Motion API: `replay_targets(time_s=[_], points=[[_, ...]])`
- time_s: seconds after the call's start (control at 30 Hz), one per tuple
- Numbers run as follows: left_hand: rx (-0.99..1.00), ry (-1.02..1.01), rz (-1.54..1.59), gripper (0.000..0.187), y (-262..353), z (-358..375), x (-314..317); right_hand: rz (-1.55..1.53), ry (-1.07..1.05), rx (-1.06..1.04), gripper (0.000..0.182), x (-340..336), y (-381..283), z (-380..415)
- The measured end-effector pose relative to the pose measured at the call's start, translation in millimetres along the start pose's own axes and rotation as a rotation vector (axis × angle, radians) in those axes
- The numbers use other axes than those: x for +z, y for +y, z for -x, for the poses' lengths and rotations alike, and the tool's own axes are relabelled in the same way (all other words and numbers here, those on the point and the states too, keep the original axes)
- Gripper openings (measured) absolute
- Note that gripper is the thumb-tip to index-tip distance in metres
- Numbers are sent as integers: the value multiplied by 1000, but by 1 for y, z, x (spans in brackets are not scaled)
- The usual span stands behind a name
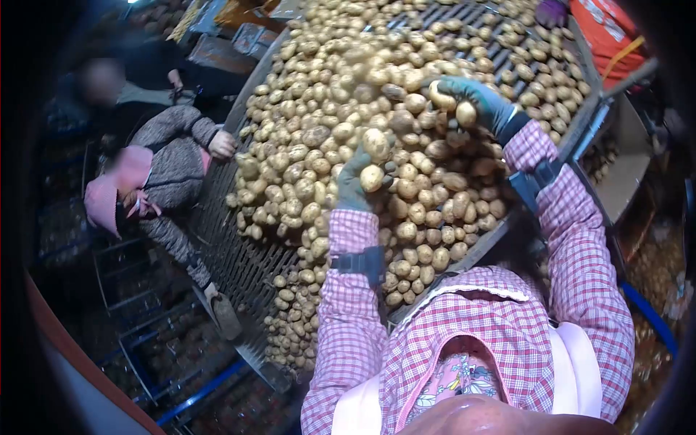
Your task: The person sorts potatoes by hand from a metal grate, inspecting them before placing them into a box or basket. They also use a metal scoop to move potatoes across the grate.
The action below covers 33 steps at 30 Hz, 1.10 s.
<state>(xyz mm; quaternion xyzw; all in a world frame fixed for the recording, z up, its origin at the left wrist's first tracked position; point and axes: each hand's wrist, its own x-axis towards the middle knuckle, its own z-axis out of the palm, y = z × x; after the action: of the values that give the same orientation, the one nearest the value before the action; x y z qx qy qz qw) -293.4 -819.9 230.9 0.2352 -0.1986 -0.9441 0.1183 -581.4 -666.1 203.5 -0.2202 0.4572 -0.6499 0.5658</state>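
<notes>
A large heap of potatoes [304, 174] covers a slatted sorting table [239, 250] in front of me. My left hand [353, 181], in a grey-green glove, is closed around two potatoes [375, 145] just over the heap. Farther forward and to the right, my right hand [475, 100] wears a similar glove. Its fingers are curled around potatoes [466, 113], with more of them directly beneath. The undersides of both hands are partly hidden by potatoes.
At the left edge of the table stands a person in a pink head covering [119, 181] and knitted sleeves. Behind is another person in dark clothes [145, 80]. A purple glove [552, 13] and orange clothing [607, 36] show at upper right. A box-like bin [623, 156] stands beside the right edge.
</notes>
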Motion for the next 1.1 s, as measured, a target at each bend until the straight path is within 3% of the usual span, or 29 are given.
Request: replay_targets(time_s=[0.07,0.17,0.2,0.27,0.37,0.4,0.43,0.47,0.53,0.6,0.63,0.7,0.73,0.8,0.87,0.9,0.93,0.97,1.0,1.03,1.07,1.1], points=[[-147,-65,170,58,-13,-2,-4,-177,-42,77,37,10,7,54],[-207,-16,96,55,-53,-5,34,-337,147,121,41,3,35,129],[-312,-180,174,56,-65,-20,23,-179,257,-19,43,-8,44,152],[-354,-24,6,58,-97,-25,67,33,482,-202,45,-29,52,195],[-340,-202,-424,58,-158,-51,119,73,660,-294,44,-62,31,270],[-371,-282,-340,56,-184,-73,124,20,761,-251,43,-67,13,292],[-376,-324,-314,53,-207,-80,145,14,856,-336,42,-77,3,308],[-446,-382,-298,51,-230,-94,158,15,802,-355,37,-93,-4,333],[-510,-413,-193,48,-282,-123,186,184,981,-446,35,-123,-12,356],[-312,-561,-386,28,-348,-168,215,301,1119,-348,36,-170,-17,375],[-305,-464,-531,33,-348,-159,235,546,1187,-360,40,-216,-12,382],[-331,-267,-805,42,-349,-143,275,641,1143,-410,43,-254,-16,394],[-101,-233,-1007,53,-387,-174,244,722,1212,-419,44,-251,-24,398],[-76,-379,-901,56,-354,-163,207,725,1235,-410,44,-227,-24,394],[-222,-282,-789,50,-284,-139,175,385,1155,-359,43,-184,-8,378],[-133,-195,-837,40,-238,-123,168,428,1083,-359,40,-184,12,369],[96,-164,-1080,34,-194,-117,152,216,1065,-255,38,-168,17,349],[412,-169,-1359,32,-156,-132,124,238,1043,-191,34,-136,15,325],[444,115,-1436,29,-115,-120,135,221,946,-150,33,-125,17,303],[672,144,-1513,29,-81,-155,95,208,868,-207,33,-98,8,276],[712,223,-1566,29,-50,-176,86,221,820,-167,33,-86,8,246],[774,231,-1849,35,-25,-187,87,147,724,-102,32,-70,0,218]])
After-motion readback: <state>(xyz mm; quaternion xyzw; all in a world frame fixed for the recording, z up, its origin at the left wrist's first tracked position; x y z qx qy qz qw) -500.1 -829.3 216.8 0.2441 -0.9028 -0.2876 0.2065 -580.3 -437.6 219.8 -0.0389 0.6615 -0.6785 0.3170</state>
